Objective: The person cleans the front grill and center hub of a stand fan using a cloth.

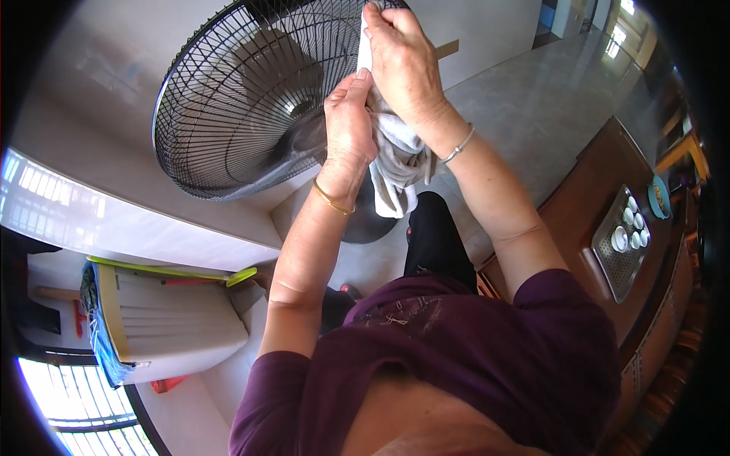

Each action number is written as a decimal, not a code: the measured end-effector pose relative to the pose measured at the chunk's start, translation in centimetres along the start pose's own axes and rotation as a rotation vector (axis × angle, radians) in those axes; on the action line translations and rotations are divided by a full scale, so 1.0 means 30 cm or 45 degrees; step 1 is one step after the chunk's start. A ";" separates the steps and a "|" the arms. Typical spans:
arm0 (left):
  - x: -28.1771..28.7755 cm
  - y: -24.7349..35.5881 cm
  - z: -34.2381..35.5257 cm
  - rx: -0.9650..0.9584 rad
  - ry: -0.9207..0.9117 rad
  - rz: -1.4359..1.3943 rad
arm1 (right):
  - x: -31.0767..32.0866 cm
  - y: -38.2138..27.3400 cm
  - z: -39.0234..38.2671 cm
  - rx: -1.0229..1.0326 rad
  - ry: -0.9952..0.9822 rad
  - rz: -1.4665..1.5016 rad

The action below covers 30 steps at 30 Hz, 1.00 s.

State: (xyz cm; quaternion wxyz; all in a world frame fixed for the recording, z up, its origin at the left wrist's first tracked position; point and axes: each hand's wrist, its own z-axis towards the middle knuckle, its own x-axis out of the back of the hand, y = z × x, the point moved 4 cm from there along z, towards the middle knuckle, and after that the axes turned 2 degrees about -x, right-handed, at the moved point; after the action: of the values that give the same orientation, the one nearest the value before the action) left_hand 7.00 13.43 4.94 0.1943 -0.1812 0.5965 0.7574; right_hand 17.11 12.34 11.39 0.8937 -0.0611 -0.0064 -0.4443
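Observation:
A large black wire-caged fan (pixel 236 106) stands in front of me, to the left of my hands. My left hand (pixel 350 121) is closed on a pale grey-white cloth (pixel 399 163), beside the right rim of the fan cage. Higher up, my right hand (pixel 407 64) pinches a white stretch of the same cloth against the cage rim. The rest of the cloth hangs in folds below both hands. Part of the cage edge is hidden behind my fingers.
On the right, a brown wooden table (pixel 570 197) bears a metal tray (pixel 608 258) with several small white cups (pixel 620 239) and a blue bowl (pixel 658 196). A whitish storage box (pixel 182 319) stands at lower left, under a pale ledge (pixel 137 220). The fan's round base (pixel 369 220) rests on the floor.

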 end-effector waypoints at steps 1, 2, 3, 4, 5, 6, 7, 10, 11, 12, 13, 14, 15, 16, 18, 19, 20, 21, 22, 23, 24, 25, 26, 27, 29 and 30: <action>0.009 -0.006 -0.006 0.002 0.006 0.000 | -0.022 -0.001 -0.027 -0.015 -0.010 0.030; 0.027 -0.015 -0.012 0.026 0.013 -0.018 | -0.038 -0.008 -0.042 -0.029 -0.020 0.067; 0.046 -0.025 -0.016 0.049 0.022 -0.035 | -0.040 -0.020 -0.054 -0.047 -0.044 0.064; 0.071 -0.034 -0.019 0.046 0.033 -0.035 | -0.052 -0.024 -0.072 -0.048 -0.050 0.074; 0.089 -0.041 -0.024 0.075 0.021 -0.016 | -0.065 -0.033 -0.091 -0.034 -0.070 0.068; 0.107 -0.049 -0.029 0.104 0.009 0.003 | -0.075 -0.042 -0.107 -0.020 -0.090 0.062; 0.126 -0.058 -0.037 0.101 0.055 0.027 | -0.079 -0.048 -0.126 -0.042 -0.128 0.076; 0.131 -0.059 -0.068 0.131 0.059 0.099 | -0.080 -0.047 -0.167 -0.014 -0.121 0.053; 0.142 -0.060 -0.077 0.129 0.062 0.099 | -0.083 -0.056 -0.184 -0.023 -0.129 0.100; 0.164 -0.071 -0.086 0.135 0.074 0.151 | -0.088 -0.066 -0.205 -0.022 -0.130 0.103; 0.185 -0.082 -0.095 0.142 0.084 0.203 | -0.103 -0.074 -0.229 -0.059 -0.206 0.127; 0.215 -0.096 -0.101 0.140 0.088 0.205 | -0.122 -0.084 -0.256 -0.098 -0.283 0.154; 0.239 -0.103 -0.109 0.143 0.106 0.357 | -0.131 -0.095 -0.280 -0.103 -0.337 0.162; 0.259 -0.112 -0.116 0.146 0.124 0.509 | -0.142 -0.100 -0.308 -0.071 -0.313 0.175; 0.260 -0.130 -0.142 0.274 0.289 0.277 | -0.157 -0.105 -0.347 -0.105 -0.400 0.167; 0.268 -0.149 -0.143 0.308 0.256 0.228 | -0.158 -0.102 -0.361 -0.103 -0.397 0.166; 0.275 -0.159 -0.149 0.338 0.224 0.179 | -0.160 -0.105 -0.367 -0.112 -0.428 0.234; 0.285 -0.161 -0.155 0.300 0.228 0.173 | -0.161 -0.107 -0.373 -0.121 -0.457 0.301; 0.296 -0.166 -0.167 0.290 0.223 0.173 | -0.155 -0.107 -0.388 -0.114 -0.449 0.300; 0.292 -0.155 -0.174 0.228 0.187 0.360 | -0.151 -0.084 -0.402 -0.264 -0.409 0.546; 0.270 -0.130 -0.178 0.156 0.147 0.545 | -0.144 -0.058 -0.392 -0.405 -0.360 0.791; 0.259 -0.126 -0.194 0.277 0.213 0.426 | -0.117 -0.034 -0.375 -0.384 -0.153 0.716; 0.231 -0.104 -0.180 0.261 0.196 0.421 | -0.093 -0.006 -0.349 -0.413 -0.113 0.686; 0.205 -0.084 -0.176 0.241 0.118 0.402 | -0.063 0.005 -0.304 -0.427 -0.060 0.652; 0.123 -0.034 -0.161 0.195 -0.006 0.366 | -0.008 0.026 -0.197 -0.344 0.108 0.558; 0.070 -0.001 -0.139 0.165 -0.044 0.347 | -0.002 0.042 -0.158 -0.397 0.128 0.548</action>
State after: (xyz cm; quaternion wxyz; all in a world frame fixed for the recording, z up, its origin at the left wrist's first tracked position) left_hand 5.40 9.54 2.92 0.1112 -0.0724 0.6596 0.7398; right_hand 17.88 12.60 6.55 0.9467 -0.1758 0.1195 -0.2422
